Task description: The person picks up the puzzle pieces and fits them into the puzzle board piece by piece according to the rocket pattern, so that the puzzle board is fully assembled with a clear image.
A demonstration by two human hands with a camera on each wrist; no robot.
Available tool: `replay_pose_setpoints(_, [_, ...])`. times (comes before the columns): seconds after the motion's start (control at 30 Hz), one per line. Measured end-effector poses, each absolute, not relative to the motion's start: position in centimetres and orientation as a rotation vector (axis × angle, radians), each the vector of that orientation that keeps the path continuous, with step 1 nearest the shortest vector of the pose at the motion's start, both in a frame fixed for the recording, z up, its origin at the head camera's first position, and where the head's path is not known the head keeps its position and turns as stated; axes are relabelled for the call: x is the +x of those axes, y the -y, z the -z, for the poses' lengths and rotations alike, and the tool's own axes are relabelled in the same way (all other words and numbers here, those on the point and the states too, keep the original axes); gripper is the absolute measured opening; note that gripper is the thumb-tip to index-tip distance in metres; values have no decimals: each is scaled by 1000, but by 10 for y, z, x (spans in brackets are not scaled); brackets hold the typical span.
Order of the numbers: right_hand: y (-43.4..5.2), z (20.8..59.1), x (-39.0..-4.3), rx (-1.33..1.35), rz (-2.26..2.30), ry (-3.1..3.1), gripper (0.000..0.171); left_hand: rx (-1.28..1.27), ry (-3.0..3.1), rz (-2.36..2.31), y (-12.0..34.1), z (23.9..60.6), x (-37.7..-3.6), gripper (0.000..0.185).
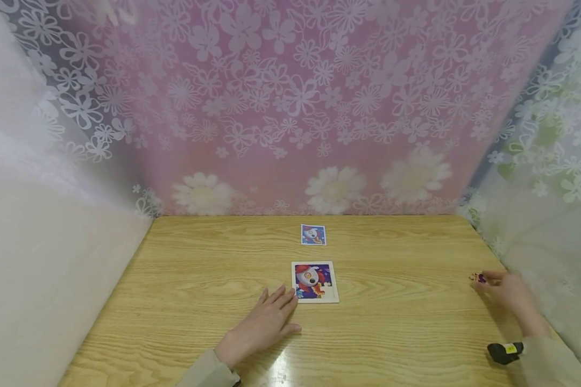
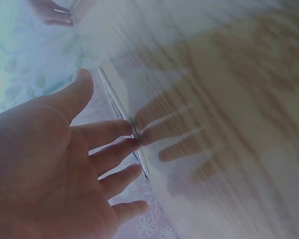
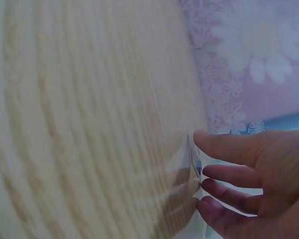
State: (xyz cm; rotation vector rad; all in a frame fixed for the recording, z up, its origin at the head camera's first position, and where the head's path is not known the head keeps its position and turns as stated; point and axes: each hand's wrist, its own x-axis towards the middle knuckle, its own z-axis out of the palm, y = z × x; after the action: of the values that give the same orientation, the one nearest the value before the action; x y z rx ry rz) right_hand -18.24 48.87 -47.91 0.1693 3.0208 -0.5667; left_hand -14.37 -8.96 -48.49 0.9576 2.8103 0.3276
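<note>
A square puzzle board [image 1: 337,285] with a white rim lies mid-table in the head view. Its picture shows a white dog-like figure with red ears on purple, and a pale gap shows at the lower right. The fingertips of my left hand [image 1: 263,326] touch the board's left edge, fingers straight and spread; in the left wrist view this hand [image 2: 55,154] reaches the board's thin edge. Far to the right, my right hand [image 1: 510,294] pinches small colourful puzzle pieces [image 1: 477,278] between thumb and fingers. The right wrist view shows them only edge-on.
A small picture card [image 1: 313,235] with a similar image lies behind the board. Near my right forearm is a black object [image 1: 505,352] with a yellow label. Flowered curtains [image 1: 290,107] hang behind and beside the wooden table [image 1: 198,269].
</note>
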Motion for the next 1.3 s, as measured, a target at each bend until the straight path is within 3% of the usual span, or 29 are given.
replay_pose_setpoints(0.9, [-468, 492, -186, 194, 912, -3218, 34, 975, -2817, -331, 89, 484, -142, 68])
replay_pose_setpoints(1.3, [-428, 471, -194, 49, 1072, -3272, 35, 967, -2816, -330, 90, 486, -142, 68])
